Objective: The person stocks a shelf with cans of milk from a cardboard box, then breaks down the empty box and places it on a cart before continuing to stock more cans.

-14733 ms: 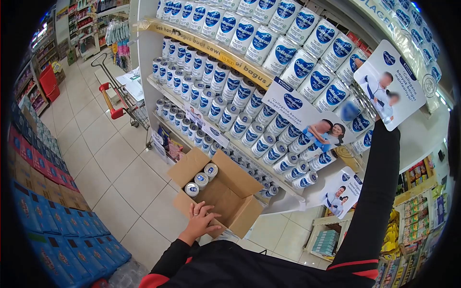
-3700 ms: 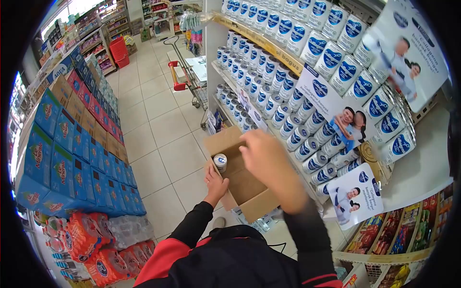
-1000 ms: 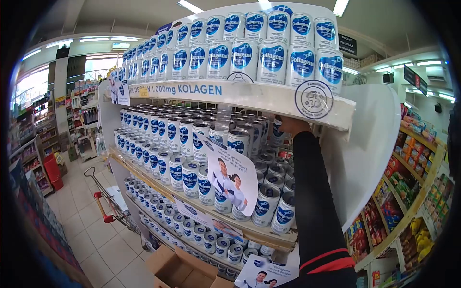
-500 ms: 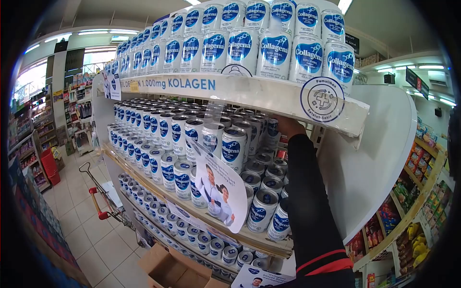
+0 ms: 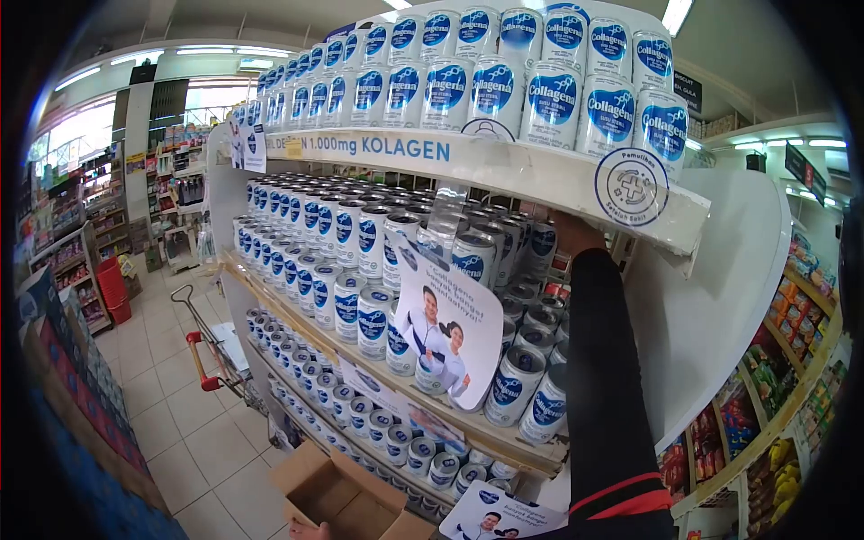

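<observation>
Head view crops left hand [image 5: 311, 531], shadows right hand [image 5: 579, 236] beside a can [image 5: 543, 241].

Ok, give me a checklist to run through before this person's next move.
1. Right hand in view under the upper shelf: ok, partly.
2. Right-hand grip on the nearest can: cannot tell, fingers hidden.
3. Left hand at the carton: ok.
4. Carton flaps open: ok.
5. Whole carton in view: not ok, cut off at the bottom.
</observation>
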### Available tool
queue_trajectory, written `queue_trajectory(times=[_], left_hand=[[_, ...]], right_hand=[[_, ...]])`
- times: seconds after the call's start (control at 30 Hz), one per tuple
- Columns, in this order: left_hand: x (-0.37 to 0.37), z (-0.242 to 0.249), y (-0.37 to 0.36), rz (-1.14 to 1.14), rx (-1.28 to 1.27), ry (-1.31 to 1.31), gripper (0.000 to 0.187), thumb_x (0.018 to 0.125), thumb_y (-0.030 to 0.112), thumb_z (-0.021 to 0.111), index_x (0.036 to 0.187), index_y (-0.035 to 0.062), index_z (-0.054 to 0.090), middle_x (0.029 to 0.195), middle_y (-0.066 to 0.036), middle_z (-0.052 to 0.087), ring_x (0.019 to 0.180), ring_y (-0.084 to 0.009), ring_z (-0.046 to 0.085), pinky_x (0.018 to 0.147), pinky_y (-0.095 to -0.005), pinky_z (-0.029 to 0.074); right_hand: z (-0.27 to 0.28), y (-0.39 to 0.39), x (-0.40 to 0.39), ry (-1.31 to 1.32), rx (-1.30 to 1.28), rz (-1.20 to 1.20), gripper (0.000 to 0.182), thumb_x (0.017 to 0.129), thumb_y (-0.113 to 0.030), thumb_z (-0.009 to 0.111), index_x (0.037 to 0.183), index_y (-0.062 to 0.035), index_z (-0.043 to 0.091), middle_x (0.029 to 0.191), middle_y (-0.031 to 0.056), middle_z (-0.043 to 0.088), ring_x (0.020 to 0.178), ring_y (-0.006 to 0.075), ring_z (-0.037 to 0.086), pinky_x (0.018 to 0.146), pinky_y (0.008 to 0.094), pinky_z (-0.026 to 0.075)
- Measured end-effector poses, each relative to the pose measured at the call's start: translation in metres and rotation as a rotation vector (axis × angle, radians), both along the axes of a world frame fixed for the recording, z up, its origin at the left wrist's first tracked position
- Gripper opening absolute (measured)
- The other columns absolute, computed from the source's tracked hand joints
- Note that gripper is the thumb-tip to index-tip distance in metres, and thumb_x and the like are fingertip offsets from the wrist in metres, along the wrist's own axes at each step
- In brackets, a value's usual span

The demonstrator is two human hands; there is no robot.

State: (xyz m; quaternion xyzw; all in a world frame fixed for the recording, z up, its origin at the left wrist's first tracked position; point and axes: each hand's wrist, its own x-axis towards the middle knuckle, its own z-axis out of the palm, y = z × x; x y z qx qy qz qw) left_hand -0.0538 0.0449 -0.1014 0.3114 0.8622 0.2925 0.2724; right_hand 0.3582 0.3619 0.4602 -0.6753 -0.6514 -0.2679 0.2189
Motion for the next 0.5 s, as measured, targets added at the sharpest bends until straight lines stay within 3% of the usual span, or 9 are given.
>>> queue_trajectory(times=[0.07, 0.1, 0.17, 0.23, 0.3, 0.37, 0.43, 0.5], left_hand=[[0.002, 0.013, -0.001, -0.006, 0.023, -0.068, 0.09, 0.076, 0.044, 0.051, 0.128, -0.0124, 0.005, 0.137, -0.027, 0.005, 0.127, -0.0387, 0.002, 0.101, -0.0475, -0.003], [-0.001, -0.017, 0.005, 0.098, 0.056, -0.032, 0.081, 0.074, 0.039, 0.054, 0.133, 0.0002, 0.014, 0.134, -0.028, 0.015, 0.125, -0.0401, 0.01, 0.1, -0.0509, 0.004], [0.005, 0.008, -0.004, 0.156, 0.255, 0.064, 0.076, 0.064, 0.024, 0.058, 0.122, -0.0104, 0.024, 0.121, -0.028, 0.03, 0.115, -0.0378, 0.025, 0.099, -0.0429, 0.016], [0.007, 0.003, -0.002, 0.203, 0.359, -0.045, 0.079, 0.064, 0.03, 0.06, 0.122, -0.0119, 0.025, 0.125, -0.029, 0.031, 0.118, -0.0371, 0.026, 0.101, -0.0412, 0.016], [-0.005, -0.039, 0.001, 0.188, 0.484, -0.02, 0.075, 0.066, 0.028, 0.057, 0.12, -0.0141, 0.026, 0.126, -0.03, 0.029, 0.119, -0.0377, 0.024, 0.101, -0.0404, 0.017], [-0.006, -0.015, -0.005, 0.227, 0.466, -0.05, 0.071, 0.067, 0.025, 0.054, 0.119, -0.0134, 0.027, 0.121, -0.031, 0.032, 0.116, -0.0392, 0.028, 0.1, -0.041, 0.019], [-0.02, -0.012, -0.004, 0.388, 0.449, -0.2, 0.067, 0.068, 0.025, 0.052, 0.121, -0.0063, 0.025, 0.118, -0.027, 0.036, 0.109, -0.0374, 0.036, 0.094, -0.0414, 0.028], [-0.04, -0.007, -0.008, 0.498, 0.599, -0.495, 0.061, 0.07, 0.028, 0.049, 0.119, -0.0002, 0.028, 0.116, -0.022, 0.038, 0.104, -0.0338, 0.042, 0.086, -0.0418, 0.037]], right_hand=[[0.006, -0.026, -0.016, 0.114, -0.001, 0.037, 0.05, 0.081, -0.006, 0.04, 0.127, -0.0218, 0.031, 0.131, 0.0108, 0.033, 0.119, 0.0282, 0.035, 0.098, 0.0376, 0.03], [-0.003, 0.006, 0.008, -0.053, 0.054, 0.073, 0.045, 0.081, -0.009, 0.04, 0.124, -0.0177, 0.036, 0.131, 0.0114, 0.033, 0.119, 0.0285, 0.035, 0.097, 0.0385, 0.031], [0.013, -0.049, -0.033, -0.011, -0.024, 0.088, 0.041, 0.076, -0.005, 0.041, 0.115, -0.0142, 0.048, 0.122, 0.0137, 0.044, 0.111, 0.0314, 0.043, 0.092, 0.0396, 0.036], [0.012, -0.052, -0.044, -0.111, -0.084, 0.071, 0.043, 0.071, -0.001, 0.043, 0.113, -0.0088, 0.049, 0.115, 0.0192, 0.048, 0.107, 0.0313, 0.048, 0.088, 0.0393, 0.039], [0.011, -0.055, -0.054, -0.158, -0.073, 0.069, 0.035, 0.069, -0.001, 0.047, 0.103, -0.0051, 0.054, 0.105, 0.0196, 0.053, 0.098, 0.0318, 0.052, 0.082, 0.0388, 0.041], [0.01, -0.074, -0.066, -0.205, -0.064, 0.068, 0.028, 0.067, 0.0, 0.05, 0.094, -0.0014, 0.058, 0.094, 0.0201, 0.058, 0.089, 0.0324, 0.056, 0.076, 0.0383, 0.044], [0.016, -0.131, -0.085, -0.24, -0.111, 0.102, 0.023, 0.069, -0.004, 0.053, 0.091, -0.0003, 0.058, 0.089, 0.0196, 0.059, 0.085, 0.0319, 0.057, 0.074, 0.0374, 0.044], [0.014, -0.171, -0.09, -0.302, -0.178, 0.185, 0.022, 0.071, -0.008, 0.056, 0.092, -0.0002, 0.057, 0.088, 0.019, 0.058, 0.083, 0.031, 0.056, 0.074, 0.0358, 0.043]])
